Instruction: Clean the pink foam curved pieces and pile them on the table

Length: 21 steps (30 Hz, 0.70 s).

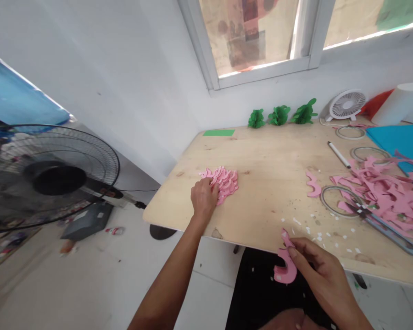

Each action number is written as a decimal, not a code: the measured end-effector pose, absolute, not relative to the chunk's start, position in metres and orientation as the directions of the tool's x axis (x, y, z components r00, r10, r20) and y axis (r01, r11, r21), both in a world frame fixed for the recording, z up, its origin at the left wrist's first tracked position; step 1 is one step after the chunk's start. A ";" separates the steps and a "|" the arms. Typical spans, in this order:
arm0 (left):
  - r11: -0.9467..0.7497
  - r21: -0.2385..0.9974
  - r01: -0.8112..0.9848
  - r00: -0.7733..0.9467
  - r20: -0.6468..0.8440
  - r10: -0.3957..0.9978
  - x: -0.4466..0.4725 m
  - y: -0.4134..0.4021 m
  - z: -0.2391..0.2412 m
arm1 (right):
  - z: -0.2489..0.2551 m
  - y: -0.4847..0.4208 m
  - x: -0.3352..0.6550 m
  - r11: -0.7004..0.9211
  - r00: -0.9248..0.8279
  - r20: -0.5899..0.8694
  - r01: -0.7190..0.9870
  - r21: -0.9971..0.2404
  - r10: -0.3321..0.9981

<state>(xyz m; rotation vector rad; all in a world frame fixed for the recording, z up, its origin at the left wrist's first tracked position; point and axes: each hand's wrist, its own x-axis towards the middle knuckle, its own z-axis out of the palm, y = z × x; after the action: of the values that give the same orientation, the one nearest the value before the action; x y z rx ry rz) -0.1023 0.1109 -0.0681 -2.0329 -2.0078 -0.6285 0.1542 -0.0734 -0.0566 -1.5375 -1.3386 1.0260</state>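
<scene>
Between the thumb and fingers of my right hand [316, 266] is a pink curved cutout [287, 271], hook-shaped with a wavy upper part, held over my lap just off the table's front edge. Small white squares show on it. My left hand [203, 197] reaches to a pile of similar pink cutouts [225, 181] on the left part of the table. Its fingers are curled against the pile's near left side, and the fingertips are partly hidden, so what they pinch does not show. Another single pink wavy piece [313, 185] lies to the right.
Scissors [392, 231], pink scraps [395, 197], tape rings [340, 201] and a white marker [339, 155] lie on the wooden table [261, 201]. Green paper shapes [278, 115], a green strip [219, 133] and a small white fan [347, 105] are along the wall. A large fan [55, 178] stands left.
</scene>
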 end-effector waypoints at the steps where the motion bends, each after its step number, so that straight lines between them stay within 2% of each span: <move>1: -0.053 0.133 0.990 -0.011 0.440 0.898 -0.102 0.114 -0.067 | -0.055 -0.073 0.154 -0.084 0.100 -0.055 0.312 -0.946 0.993; 6: -0.061 0.125 0.990 0.000 0.443 0.897 -0.099 0.122 -0.062 | -0.050 -0.073 0.152 -0.090 0.117 -0.059 0.286 -0.954 0.991; 13: -0.101 0.220 0.970 -0.017 0.478 0.878 -0.090 0.088 -0.058 | -0.048 -0.073 0.152 -0.108 0.087 -0.087 0.283 -0.953 0.992; 21: -0.297 0.327 0.897 0.157 0.392 0.906 -0.057 0.031 -0.065 | -0.052 -0.070 0.154 -0.085 0.089 -0.061 0.303 -0.949 0.994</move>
<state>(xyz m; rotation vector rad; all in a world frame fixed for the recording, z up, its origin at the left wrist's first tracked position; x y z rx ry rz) -0.0572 0.0312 -0.0651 -2.4027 -1.8727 -0.8353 0.1539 -0.0702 -0.0518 -1.5290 -1.3371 1.0404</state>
